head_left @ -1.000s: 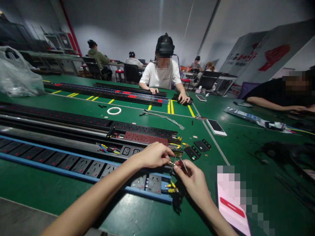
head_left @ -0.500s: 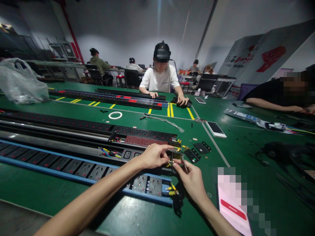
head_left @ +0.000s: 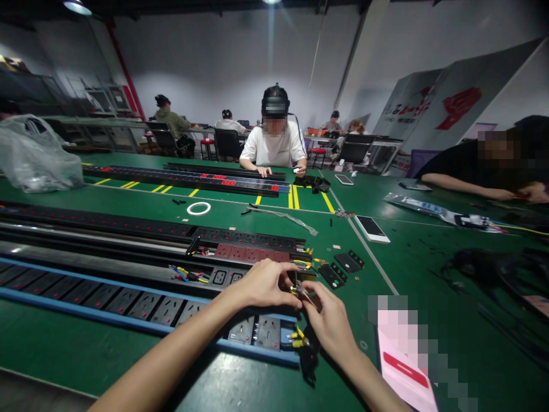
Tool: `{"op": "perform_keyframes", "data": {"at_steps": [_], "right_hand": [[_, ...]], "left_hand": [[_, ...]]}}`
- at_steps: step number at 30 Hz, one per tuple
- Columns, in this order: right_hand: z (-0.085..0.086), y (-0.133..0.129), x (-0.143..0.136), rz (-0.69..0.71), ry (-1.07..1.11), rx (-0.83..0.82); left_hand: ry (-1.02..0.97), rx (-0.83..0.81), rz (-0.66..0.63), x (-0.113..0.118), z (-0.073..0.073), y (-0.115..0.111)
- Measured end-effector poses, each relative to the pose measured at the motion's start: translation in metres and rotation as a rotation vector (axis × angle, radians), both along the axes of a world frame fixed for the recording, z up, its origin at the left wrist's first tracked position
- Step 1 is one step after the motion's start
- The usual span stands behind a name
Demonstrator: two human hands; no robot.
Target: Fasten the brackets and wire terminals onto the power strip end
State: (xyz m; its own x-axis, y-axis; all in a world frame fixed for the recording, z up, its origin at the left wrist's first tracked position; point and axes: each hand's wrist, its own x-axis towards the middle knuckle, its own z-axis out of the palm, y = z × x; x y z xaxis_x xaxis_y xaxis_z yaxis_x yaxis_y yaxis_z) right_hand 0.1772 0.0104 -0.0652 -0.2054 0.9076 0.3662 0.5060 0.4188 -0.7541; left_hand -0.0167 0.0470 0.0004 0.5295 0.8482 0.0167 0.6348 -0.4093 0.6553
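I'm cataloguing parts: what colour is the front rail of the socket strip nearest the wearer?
The front rail is blue, clearest in the head view.

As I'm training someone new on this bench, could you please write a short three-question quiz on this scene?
1. True or false: the wearer's left hand and right hand are close together.
2. The socket strip nearest the camera is edged in: a) red, b) blue, c) white.
3. Fill the blank: the white ring lies flat on the ____ table.
Key: 1. True. 2. b. 3. green.
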Motion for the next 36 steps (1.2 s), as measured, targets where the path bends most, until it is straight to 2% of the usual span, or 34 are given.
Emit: {"op": "perform_keyframes", "data": {"at_steps": [7,17,22,25,28,32,36], "right_hand": [[0.005,0.000,0.002,0.056,-0.139,0.028],[0.009,-0.002,-0.002,0.036,-0.070,-0.076],[0.019,-0.002,-0.003,0.018,-0.061,-0.115],[0.031,0.000,0.010,-0.108,-0.002,-0.181],[0.041,0.004,0.038,-0.260,-0.014,-0.227],[0.049,0.008,0.077,-0.223,-0.247,-0.300],[0.049,0.006,0.085,-0.234,-0.351,-0.364]], "left_hand": [[0.003,0.034,0.020,0.002,-0.002,-0.002],[-0.026,-0.005,0.044,0.003,0.000,-0.002],[-0.021,0.001,0.036,0.003,0.001,-0.004],[-0.013,0.012,0.024,0.003,0.001,-0.005],[-0.007,0.011,0.024,0.003,0.002,-0.005],[-0.004,0.003,0.023,0.003,0.003,-0.004],[0.022,0.007,0.011,0.003,0.006,-0.004]]}}
